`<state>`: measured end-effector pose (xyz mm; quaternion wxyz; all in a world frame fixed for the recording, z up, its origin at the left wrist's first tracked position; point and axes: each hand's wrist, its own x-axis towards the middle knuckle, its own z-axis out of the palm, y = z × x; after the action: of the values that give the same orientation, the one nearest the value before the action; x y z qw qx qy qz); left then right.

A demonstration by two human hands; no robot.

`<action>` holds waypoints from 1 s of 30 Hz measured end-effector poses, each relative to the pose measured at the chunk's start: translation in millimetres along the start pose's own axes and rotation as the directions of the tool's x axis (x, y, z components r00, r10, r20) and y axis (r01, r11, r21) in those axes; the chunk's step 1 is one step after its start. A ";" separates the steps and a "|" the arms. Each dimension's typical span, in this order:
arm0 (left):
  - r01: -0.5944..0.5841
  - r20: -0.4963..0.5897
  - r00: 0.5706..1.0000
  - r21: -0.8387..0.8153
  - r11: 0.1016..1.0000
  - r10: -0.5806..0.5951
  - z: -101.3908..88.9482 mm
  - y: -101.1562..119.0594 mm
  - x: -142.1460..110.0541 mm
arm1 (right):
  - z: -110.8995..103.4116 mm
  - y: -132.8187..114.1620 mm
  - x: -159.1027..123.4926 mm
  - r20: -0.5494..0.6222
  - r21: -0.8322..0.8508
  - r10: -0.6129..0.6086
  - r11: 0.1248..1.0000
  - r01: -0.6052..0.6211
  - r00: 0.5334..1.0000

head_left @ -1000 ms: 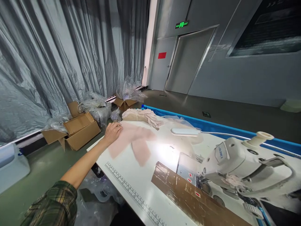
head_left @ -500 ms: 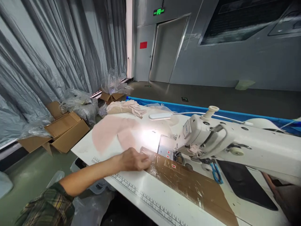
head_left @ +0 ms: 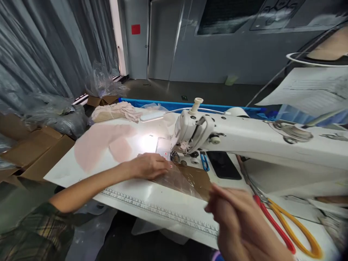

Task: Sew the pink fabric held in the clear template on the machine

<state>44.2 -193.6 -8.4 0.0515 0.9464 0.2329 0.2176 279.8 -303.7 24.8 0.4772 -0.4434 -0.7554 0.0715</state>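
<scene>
My left hand (head_left: 150, 166) rests on the table just in front of the sewing machine (head_left: 187, 130), its fingers closed at the edge of a sheer, see-through piece of fabric (head_left: 181, 181). This fabric lies over the brown taped strip (head_left: 199, 177) and narrows toward my right hand. My right hand (head_left: 236, 221) is raised at the front right, slightly blurred, thumb and fingers pressed together; whether the fabric's corner is between them is hidden. Pale pink fabric pieces (head_left: 121, 149) lie flat left of the lit needle area.
Blue thread snips (head_left: 204, 161) and a black phone (head_left: 224, 165) lie under the machine arm. Scissors with red and yellow handles (head_left: 295, 224) lie beside my right hand. A tied fabric bundle (head_left: 116, 111) sits at the back; a printed ruler (head_left: 152, 209) runs along the front edge.
The view has swung right and down. My right hand has come into view, and the sheer fabric now spreads out over the brown strip. My left hand stays near the needle area.
</scene>
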 end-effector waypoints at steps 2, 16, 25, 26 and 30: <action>0.015 0.049 0.999 0.034 0.999 -0.017 3.8 -19.1 3.9 | 16.3 2.6 8.4 -0.014 0.051 -0.026 0.998 0.027 1.000; 0.259 0.027 0.957 0.374 0.890 -0.289 9.4 18.0 -25.6 | 13.9 106.2 23.8 0.475 -0.355 -0.044 0.904 0.238 0.879; 0.438 -0.043 0.899 0.069 0.896 -0.436 15.8 -4.8 -18.8 | 43.0 73.0 46.1 0.523 -0.121 -0.042 0.985 0.123 0.851; 0.415 -0.045 0.909 0.036 0.909 -0.413 16.8 -4.5 -19.1 | 49.4 70.6 45.8 0.536 -0.063 -0.093 0.987 0.150 0.839; 0.213 -0.011 0.977 -0.081 0.974 -0.215 11.0 2.8 -18.4 | 74.2 65.0 49.5 0.545 0.087 -0.292 0.952 0.293 0.786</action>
<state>35.5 -204.6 -24.9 0.1101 0.9109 0.3252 0.2290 253.2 -205.0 -16.8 0.2440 -0.2820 -0.9200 0.1204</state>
